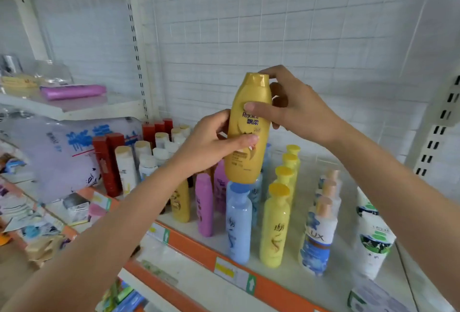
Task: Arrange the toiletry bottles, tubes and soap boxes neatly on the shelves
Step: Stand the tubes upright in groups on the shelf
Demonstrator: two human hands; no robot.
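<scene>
Both hands are on the golden-yellow plastic Rejoice shampoo bottle (249,128) right now, held upright in the air above the rows on the white shelf with the orange front strip (331,214). Left hand (206,144) wraps the lower body, thumb across the label; right hand (292,106) pinches up near the flip cap, thumb on the front.

To do this bit well, I'd keep the label facing out and bring it down straight behind the shorter golden-yellow bottle (181,202), which sits just left of the pink bottle (204,205), so colours stay in one file.

Room-wise: the light-blue bottle (238,224) stands directly under the held one, so it's easy to clip. Rows left of the blue one look tight. There's bare shelf right of the pale-yellow bottle (275,227), before the white and blue LUX bottle (317,234). Front strip is close, so don't nudge anything forward.
</scene>
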